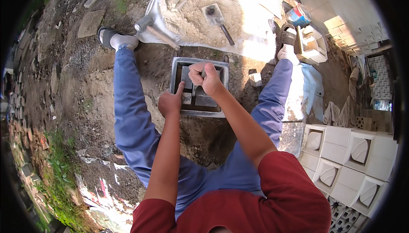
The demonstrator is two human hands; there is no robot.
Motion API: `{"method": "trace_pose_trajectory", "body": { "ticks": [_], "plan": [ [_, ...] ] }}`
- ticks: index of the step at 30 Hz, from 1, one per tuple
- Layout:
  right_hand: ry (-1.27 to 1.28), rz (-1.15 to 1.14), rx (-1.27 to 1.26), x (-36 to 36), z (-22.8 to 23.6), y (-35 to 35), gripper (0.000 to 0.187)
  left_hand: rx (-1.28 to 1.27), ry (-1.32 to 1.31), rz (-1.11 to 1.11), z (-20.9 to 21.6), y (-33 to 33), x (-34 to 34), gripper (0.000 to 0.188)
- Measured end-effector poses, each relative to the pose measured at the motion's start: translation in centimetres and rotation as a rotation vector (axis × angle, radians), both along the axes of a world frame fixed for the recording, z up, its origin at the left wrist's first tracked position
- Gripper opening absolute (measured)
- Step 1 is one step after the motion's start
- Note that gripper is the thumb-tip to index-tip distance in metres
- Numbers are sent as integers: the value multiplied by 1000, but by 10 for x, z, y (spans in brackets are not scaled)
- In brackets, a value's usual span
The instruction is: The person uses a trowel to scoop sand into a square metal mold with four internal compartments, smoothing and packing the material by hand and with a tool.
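right hand [203, 76] grip clenched on small tool; left hand [171, 101] grip curled, touching grey mould [177, 69]

Single head view, fisheye, looking steeply down, close over square mould [199, 87] between spread legs.

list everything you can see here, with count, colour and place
mould frame: 1, grey, square, on the soil between the legs
hammer: 1, metal head, wooden handle, at the sheet's left edge
trowel: 1, grey, lying on the mix pile
mix pile: 1, pale sandy, on a white sheet
cast blocks: several, white, stacked at right
white mould: 1, by the right foot
left hand: on the frame's lower left, a finger pointing inside
right hand: fisted over the frame's middle; what it grips is hidden
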State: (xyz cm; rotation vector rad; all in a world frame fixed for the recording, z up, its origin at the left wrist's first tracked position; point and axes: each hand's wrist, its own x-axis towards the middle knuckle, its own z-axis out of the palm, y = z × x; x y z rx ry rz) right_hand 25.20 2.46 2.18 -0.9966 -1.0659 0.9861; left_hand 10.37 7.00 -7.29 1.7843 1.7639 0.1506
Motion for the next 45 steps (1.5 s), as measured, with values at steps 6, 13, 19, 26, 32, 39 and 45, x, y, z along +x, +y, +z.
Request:
{"method": "trace_pose_trajectory", "body": {
  "ticks": [6,13,19,26,32,39,45],
  "plan": [
    [49,-49,-1,2,16,2,78,-26,51,-5,3,0,-7,88],
    [-26,-62,-39,-8,9,6,79,-46,63,16,0,2,-7,89],
    [-120,-61,24,-13,-3,-11,77,-40,8,-10,-6,0,1,91],
    [53,-32,65,-24,43,-19,76,-6,-13,4,-2,3,-10,91],
    [-101,-47,-1,-20,14,-19,79,6,48,2,-7,1,-6,90],
    [-86,-26,59,-39,12,-29,78,5,9,-4,-11,0,-5,91],
    [-34,-21,29,-36,33,-35,78,-25,-4,-10,-10,2,-12,91]
  ]
}}
